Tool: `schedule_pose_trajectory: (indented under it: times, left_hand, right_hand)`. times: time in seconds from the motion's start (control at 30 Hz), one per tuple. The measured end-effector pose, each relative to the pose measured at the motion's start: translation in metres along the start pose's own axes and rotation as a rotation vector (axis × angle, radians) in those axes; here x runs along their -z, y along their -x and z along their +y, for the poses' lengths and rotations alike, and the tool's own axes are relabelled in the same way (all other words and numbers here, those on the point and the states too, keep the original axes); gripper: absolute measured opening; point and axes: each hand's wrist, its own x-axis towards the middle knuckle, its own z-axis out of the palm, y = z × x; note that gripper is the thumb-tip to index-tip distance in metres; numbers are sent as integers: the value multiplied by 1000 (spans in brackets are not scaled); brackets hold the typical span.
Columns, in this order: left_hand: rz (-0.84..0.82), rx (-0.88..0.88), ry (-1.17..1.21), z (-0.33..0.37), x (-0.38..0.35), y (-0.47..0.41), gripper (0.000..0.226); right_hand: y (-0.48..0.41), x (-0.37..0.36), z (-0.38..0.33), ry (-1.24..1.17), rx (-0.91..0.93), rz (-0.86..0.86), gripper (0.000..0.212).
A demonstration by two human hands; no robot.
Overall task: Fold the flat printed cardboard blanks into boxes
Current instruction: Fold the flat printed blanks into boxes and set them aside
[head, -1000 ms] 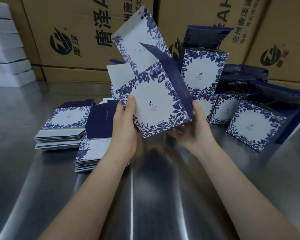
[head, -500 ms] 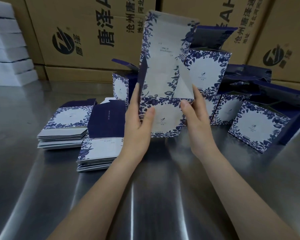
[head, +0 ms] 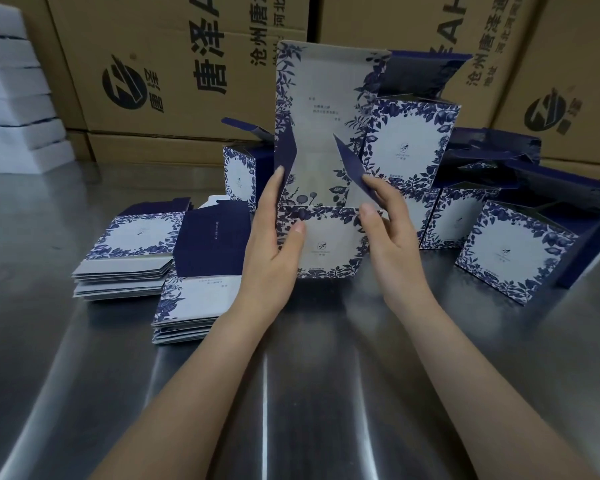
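Observation:
A white box with blue flower print (head: 329, 244) stands on the steel table (head: 291, 393), its tall lid flap upright and its two dark blue side flaps angled inward. My left hand (head: 274, 251) holds its left side, thumb on the front face and fingers up along the left flap. My right hand (head: 388, 233) holds the right side, fingers on the right flap and thumb on the front top edge. Two stacks of flat blanks lie to the left: one (head: 125, 258) farther left, one (head: 198, 289) beside my left wrist.
Several folded boxes (head: 513, 258) crowd behind and to the right of the held box. Big brown shipping cartons (head: 174, 81) wall off the back. A pile of white foam sheets (head: 14, 105) stands at the far left.
The box went from tilted in the air to upright on the table. Its lid flap now stands straight, and both hands have slid to its sides, at the side flaps.

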Motion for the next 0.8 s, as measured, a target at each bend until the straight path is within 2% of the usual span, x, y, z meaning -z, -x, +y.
schedule_pose_trajectory:
  times: [0.17,0.3,0.4,0.5,0.6,0.8]
  left_hand:
    - [9,4,-34,1,0,1,54]
    - [1,5,-21,3,2,2,47]
    - [-17,0,27,6,2,3,37]
    - [43,32,51,8,-1,2,21]
    - [132,68,49,8,-4,1,7]
    - [192,117,33,11,-5,0,22]
  right_hand:
    - [0,0,-1,68,-14,13,31]
    - [2,1,-2,66,-26,2,26]
    - [1,1,-1,2,-63,64,18]
    - [0,1,0,-50,-115,131,11]
    - [2,-2,0,-92,-158,143,18]
    - [5,-7,0,-90,-195,192,31]
